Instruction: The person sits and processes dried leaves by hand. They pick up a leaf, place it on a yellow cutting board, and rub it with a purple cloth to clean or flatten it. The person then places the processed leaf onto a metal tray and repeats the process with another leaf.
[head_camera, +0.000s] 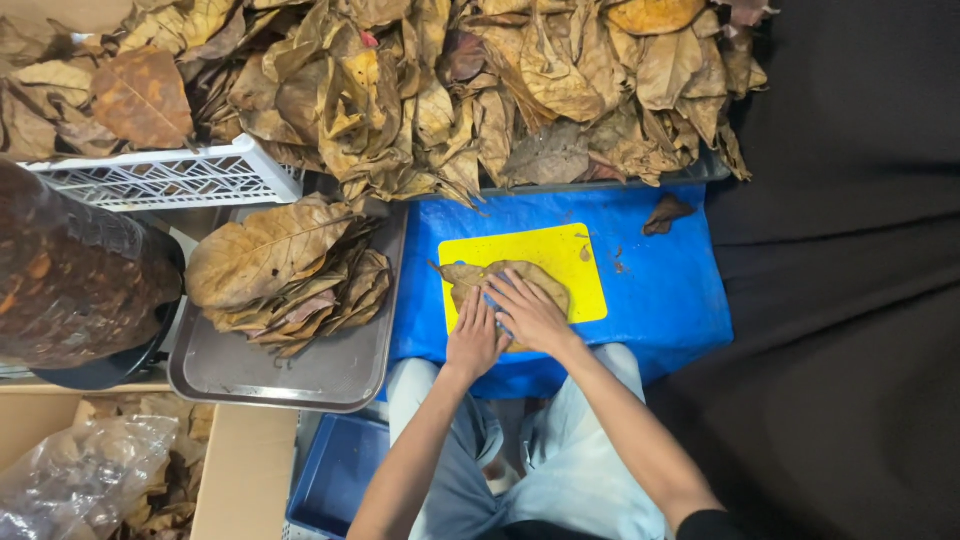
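Your left hand (473, 338) & right hand (527, 312) lie flat, side by side, pressing a dry leaf (500, 276) on yellow mat's (570, 258) near-left corner. Leaf stack (285, 275) sits at far edge of grey tray (300, 375).

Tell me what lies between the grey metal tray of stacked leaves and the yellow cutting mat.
In the head view, only a bare strip of blue cloth separates the grey metal tray from the yellow cutting mat.

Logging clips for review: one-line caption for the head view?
Both hands press a dry leaf on a yellow mat, beside a tray of stacked leaves.
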